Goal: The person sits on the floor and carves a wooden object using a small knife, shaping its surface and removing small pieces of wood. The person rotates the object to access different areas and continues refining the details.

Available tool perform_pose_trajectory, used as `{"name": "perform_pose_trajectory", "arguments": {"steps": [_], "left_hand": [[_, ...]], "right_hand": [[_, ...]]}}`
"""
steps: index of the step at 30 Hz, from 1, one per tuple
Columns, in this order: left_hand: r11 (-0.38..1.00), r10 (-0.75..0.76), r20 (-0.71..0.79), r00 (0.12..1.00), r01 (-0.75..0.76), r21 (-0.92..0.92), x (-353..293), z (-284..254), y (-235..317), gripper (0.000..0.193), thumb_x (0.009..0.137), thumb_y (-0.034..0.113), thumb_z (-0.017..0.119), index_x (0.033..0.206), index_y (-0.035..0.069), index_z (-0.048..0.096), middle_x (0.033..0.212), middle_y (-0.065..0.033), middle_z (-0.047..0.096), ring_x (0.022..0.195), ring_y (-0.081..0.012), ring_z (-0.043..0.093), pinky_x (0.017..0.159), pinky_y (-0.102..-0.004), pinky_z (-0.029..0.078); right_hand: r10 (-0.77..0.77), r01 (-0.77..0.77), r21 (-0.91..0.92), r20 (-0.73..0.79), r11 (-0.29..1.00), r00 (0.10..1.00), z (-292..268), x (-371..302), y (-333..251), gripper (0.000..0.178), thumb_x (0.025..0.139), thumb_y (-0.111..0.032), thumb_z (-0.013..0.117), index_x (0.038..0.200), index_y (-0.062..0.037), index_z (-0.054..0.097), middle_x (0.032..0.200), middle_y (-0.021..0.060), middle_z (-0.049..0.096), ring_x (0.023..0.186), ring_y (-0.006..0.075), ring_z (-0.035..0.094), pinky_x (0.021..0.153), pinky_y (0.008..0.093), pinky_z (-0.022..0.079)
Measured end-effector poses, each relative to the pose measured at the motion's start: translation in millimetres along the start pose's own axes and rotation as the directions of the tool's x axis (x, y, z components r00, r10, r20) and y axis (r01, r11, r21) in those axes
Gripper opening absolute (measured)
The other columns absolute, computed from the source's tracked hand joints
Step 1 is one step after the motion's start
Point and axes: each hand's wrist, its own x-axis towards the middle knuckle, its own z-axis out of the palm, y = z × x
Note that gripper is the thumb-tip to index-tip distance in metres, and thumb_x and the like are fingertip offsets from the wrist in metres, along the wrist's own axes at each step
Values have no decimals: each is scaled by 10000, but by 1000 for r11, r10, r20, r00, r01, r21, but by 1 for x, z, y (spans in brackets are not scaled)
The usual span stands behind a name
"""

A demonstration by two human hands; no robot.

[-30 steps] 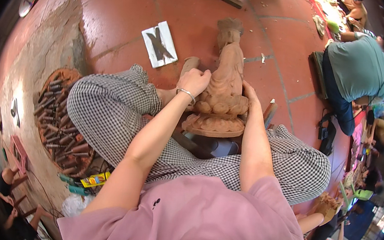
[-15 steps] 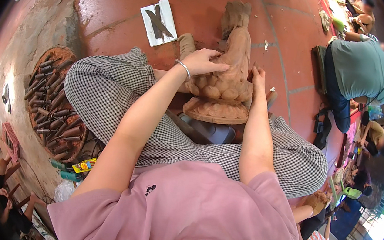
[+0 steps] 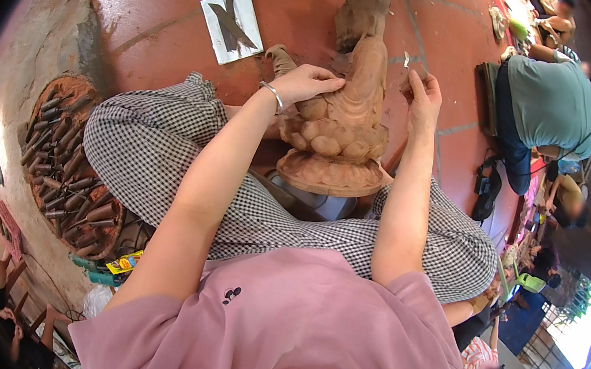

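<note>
A carved brown wooden statue (image 3: 366, 95) stands upright between my crossed legs, its figure seated on a lotus-petal base. My left hand (image 3: 306, 86), with a silver bangle at the wrist, holds the statue's left side. The thumb lies against the carving, and the fingertips are partly hidden behind it. To the right of the statue and apart from it, my right hand (image 3: 423, 97) is raised with thumb and fingers drawn together. Something small and brownish shows at these fingertips, too small to make out.
On the red tiled floor (image 3: 299, 12), a white pad (image 3: 211, 28) carries dark flat blades (image 3: 233, 23). At left, a round tray (image 3: 115, 238) holds many chisel-like tools (image 3: 71, 161) and wood dust. Black sandals (image 3: 486, 190) lie at right, near a seated person in green (image 3: 552, 103).
My right hand has come off the statue's right side and moved up and to the right. My left hand stays on the statue. The whole view has shifted slightly.
</note>
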Motion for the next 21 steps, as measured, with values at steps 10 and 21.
{"name": "perform_pose_trajectory", "arguments": {"steps": [10, 21], "left_hand": [[621, 210, -141, 967, -21, 784, -9, 41, 38, 734, 773, 610, 719, 984, -93, 698, 989, -263, 712, 944, -395, 692, 876, -455, 538], [774, 346, -265, 900, -114, 622, -34, 20, 83, 463, 873, 411, 733, 1059, -13, 713, 891, -137, 757, 806, -263, 731, 736, -355, 561]], "right_hand": [[-54, 96, -286, 150, 953, 987, 25, -53, -13, 170, 919, -68, 728, 1061, 6, 669, 900, -8, 695, 810, 52, 612, 732, 232, 499], [-583, 621, -626, 307, 472, 752, 40, -70, -39, 238, 728, 53, 732, 909, -97, 772, 971, 52, 657, 825, 228, 644, 713, 337, 527]]}}
